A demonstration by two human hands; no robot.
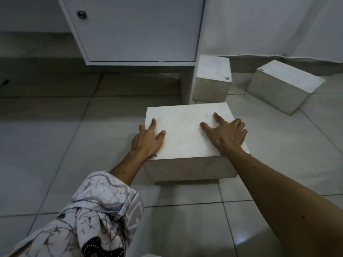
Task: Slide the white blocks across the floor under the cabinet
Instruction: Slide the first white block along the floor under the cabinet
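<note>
A large white block [183, 134] sits on the tiled floor in front of the cabinet's right leg. My left hand [147, 139] lies on its left top edge, thumb and forefinger on top, the other fingers over the side. My right hand [225, 133] rests flat on its top right, fingers spread. A second white block [212, 78] stands beside the leg. A third white block [284, 86] lies skewed at the right. The white cabinet [137, 28] hangs above a dark gap.
The cabinet's white leg [187, 88] stands just beyond the near block, between the gap and the second block. A white wall [269, 25] with a ragged bottom edge runs behind the right blocks. Grey floor tiles [55, 141] spread to the left and front.
</note>
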